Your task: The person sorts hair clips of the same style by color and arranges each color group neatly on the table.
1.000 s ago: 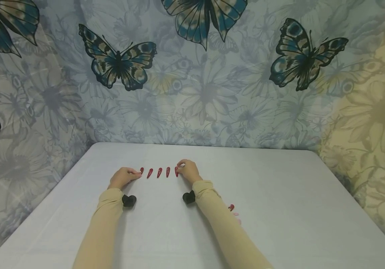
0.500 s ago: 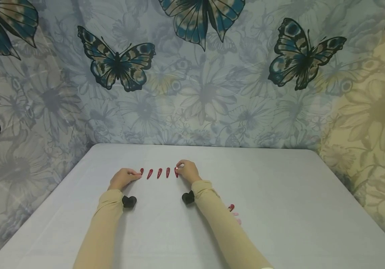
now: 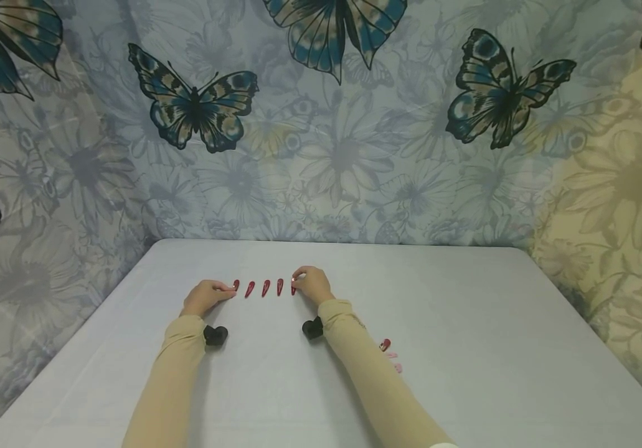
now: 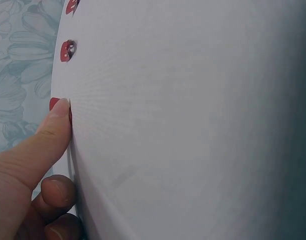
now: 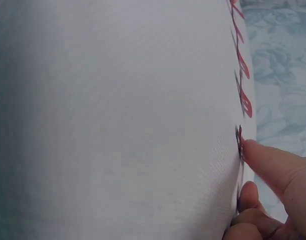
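Several red snap hair clips (image 3: 266, 288) lie in a row across the far part of the white table. At the row's left end my left hand (image 3: 203, 296) holds the outermost red hair clip (image 3: 236, 284) between thumb and finger; in the left wrist view the thumb covers most of that clip. My right hand (image 3: 313, 284) pinches the red hair clip (image 3: 293, 290) at the right end, its index finger bent over the top. The right wrist view shows a fingertip against this clip (image 5: 240, 141), with the other fingers curled below.
Beside my right forearm lie another red hair clip (image 3: 385, 344) and pink clips (image 3: 397, 368), partly hidden by the sleeve. A wall covering with butterflies (image 3: 194, 106) stands behind the table (image 3: 494, 348). Black wrist mounts (image 3: 216, 336) hang under both wrists.
The right-end hair clip has shifted very slightly left with my right hand. My left hand stays in place on its clip.
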`<state>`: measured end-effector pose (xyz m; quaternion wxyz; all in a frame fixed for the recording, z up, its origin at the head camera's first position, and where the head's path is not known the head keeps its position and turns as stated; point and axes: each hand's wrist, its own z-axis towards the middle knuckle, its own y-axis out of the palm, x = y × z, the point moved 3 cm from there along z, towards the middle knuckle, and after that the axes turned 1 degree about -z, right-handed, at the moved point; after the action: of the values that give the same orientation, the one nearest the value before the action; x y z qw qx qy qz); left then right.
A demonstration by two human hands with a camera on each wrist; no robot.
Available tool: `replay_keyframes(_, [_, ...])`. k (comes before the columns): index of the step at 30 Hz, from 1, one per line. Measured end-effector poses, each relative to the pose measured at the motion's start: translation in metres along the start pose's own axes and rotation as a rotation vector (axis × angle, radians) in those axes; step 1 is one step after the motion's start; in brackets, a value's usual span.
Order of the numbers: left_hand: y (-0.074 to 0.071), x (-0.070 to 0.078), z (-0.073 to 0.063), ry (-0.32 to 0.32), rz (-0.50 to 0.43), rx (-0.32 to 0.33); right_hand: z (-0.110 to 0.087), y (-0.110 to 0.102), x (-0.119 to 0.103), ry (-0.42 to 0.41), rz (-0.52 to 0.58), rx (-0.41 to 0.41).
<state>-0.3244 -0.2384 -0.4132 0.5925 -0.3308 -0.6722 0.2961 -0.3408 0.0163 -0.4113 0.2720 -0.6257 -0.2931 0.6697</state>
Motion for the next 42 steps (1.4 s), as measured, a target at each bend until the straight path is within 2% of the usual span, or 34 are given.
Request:
replay_keyframes(11, [0.001,0.001,0.000,0.021,0.017,-0.001,-0.002,-0.005,0.006,-0.005,0.071,-0.014])
replay_keyframes(17, [-0.001,0.001,-0.001,0.019,0.014,0.001,-0.006,-0.022,0.002,-0.002,0.114,-0.079])
replay_keyframes(27, [0.000,0.002,-0.001,0.000,0.001,0.006,-0.013,-0.052,0.006,-0.019,0.044,-0.083])
replay_keyframes(35, [-0.001,0.006,-0.004,0.011,-0.005,0.002,-0.022,-0.071,0.011,-0.045,0.065,-0.089])
replay_keyframes(42, [0.000,-0.002,0.001,0.023,0.003,0.001,-0.032,-0.082,0.011,-0.069,0.089,-0.116])
